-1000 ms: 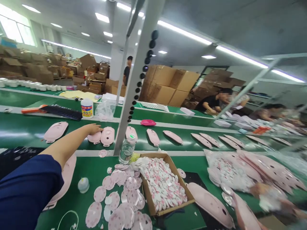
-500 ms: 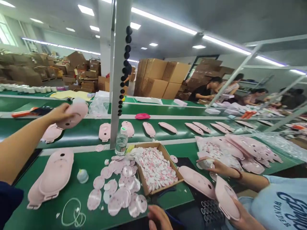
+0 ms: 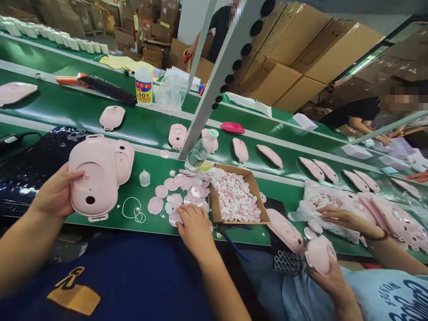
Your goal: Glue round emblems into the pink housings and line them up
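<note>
My left hand (image 3: 55,192) grips a pink plastic shell (image 3: 93,176) at its left edge and holds it tilted above the green bench; a second pink shell (image 3: 124,158) lies just behind it. My right hand (image 3: 194,228) rests palm down, fingers curled, on a pile of round pink sticker discs (image 3: 177,196) near the bench's front edge. A cardboard box (image 3: 236,198) of more discs sits to the right of that hand.
A small glue bottle (image 3: 144,177) and a wire loop (image 3: 132,209) lie between my hands. A water bottle (image 3: 200,149) stands by a slanted metal post (image 3: 214,80). Pink shells (image 3: 112,117) ride the green conveyor. A co-worker's hands (image 3: 337,218) handle pink parts at right.
My left hand has brought the pink shell from the conveyor down to the near bench. My right hand has moved onto the disc pile. The view has tipped downward.
</note>
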Demonstrator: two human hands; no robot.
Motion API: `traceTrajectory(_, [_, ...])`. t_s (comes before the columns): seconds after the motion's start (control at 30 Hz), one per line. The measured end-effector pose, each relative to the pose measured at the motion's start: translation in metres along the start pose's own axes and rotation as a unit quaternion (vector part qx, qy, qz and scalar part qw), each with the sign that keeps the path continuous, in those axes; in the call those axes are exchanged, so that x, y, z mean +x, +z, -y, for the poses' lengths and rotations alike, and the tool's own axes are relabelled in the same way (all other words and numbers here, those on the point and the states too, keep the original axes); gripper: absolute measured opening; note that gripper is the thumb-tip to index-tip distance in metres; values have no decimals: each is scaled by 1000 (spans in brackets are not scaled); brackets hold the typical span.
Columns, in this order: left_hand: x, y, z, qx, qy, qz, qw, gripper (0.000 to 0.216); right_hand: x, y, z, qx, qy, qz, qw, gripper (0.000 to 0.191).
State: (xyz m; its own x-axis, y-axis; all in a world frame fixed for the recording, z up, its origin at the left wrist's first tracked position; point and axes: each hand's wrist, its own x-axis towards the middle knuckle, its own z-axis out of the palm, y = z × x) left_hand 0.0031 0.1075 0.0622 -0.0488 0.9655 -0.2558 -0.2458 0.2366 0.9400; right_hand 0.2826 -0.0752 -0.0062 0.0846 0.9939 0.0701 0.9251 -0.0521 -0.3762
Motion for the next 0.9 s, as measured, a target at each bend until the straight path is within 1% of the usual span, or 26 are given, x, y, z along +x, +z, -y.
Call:
traceTrajectory(0.13, [-19, -14, 29, -10, 51, -51, 997, 48, 14, -4, -4, -23, 24, 31, 999, 36])
traceTrajectory(0.2, [-25, -17, 38, 12, 64, -46, 997, 53, 24, -2, -5, -37, 38, 40, 998, 35])
traceTrajectory(0.27, [-31, -18, 43, 29, 66, -17, 997, 53, 36, 3, -3, -49, 38, 56, 997, 33])
traceTrajectory(0.33, [-35, -17, 47, 23, 51, 2, 998, 53, 50, 10, 1, -58, 31, 73, 995, 32])
traceTrajectory(0.43, [-40, -15, 51, -9, 6, 17, 1000, 62, 66, 19, 8, -71, 31, 91, 993, 26])
traceTrajectory(0.5, [-44, -17, 53, -17, -14, 38, 999, 67, 71, 20, 10, -75, 39, 97, 992, 21])
traceTrajectory(0.57, [-46, -21, 55, -16, -21, 58, 998, 68, 74, 19, 10, -69, 46, 98, 992, 20])
traceTrajectory(0.7, [-48, -28, 58, -17, -39, 67, 997, 69, 76, 15, 2, -24, 58, 101, 993, 28])
traceTrajectory(0.8, [-49, -30, 60, -6, -56, 82, 995, 69, 76, 18, -4, 6, 59, 108, 992, 33])
traceTrajectory(0.9, [-50, -31, 61, 19, -65, 104, 992, 65, 78, 22, -5, -5, 67, 105, 992, 29])
